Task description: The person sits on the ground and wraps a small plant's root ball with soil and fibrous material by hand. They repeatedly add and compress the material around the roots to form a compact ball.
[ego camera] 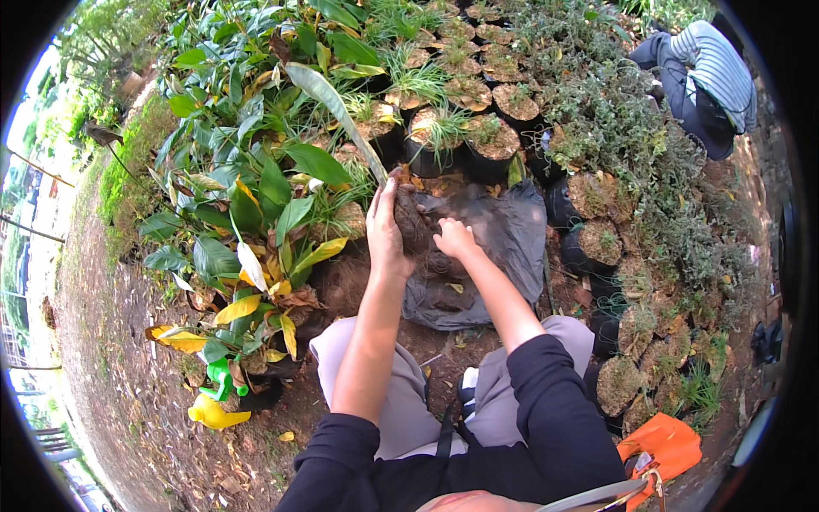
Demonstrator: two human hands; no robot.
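A plant with one long, pale grey-green leaf (339, 105), like a snake plant, is in my left hand (386, 240). My palm and fingers wrap the base of the leaf and its brown, fibrous root ball (413, 227). Just right of the roots is my right hand (456, 238), fingers partly curled and pointing towards them. Whether it touches or pinches any root cannot be made out. Beneath both hands a dark plastic sheet (521, 233) lies on the ground, with loose soil and root matter (445, 294) on it.
Leafy plants (262, 185) crowd the left; potted grasses (492, 137) stand ahead. More black-bagged pots (599, 242) line the right. A yellow-and-green plastic item (217, 411) lies at lower left, an orange bag (662, 441) at lower right. A person (710, 83) bends at upper right.
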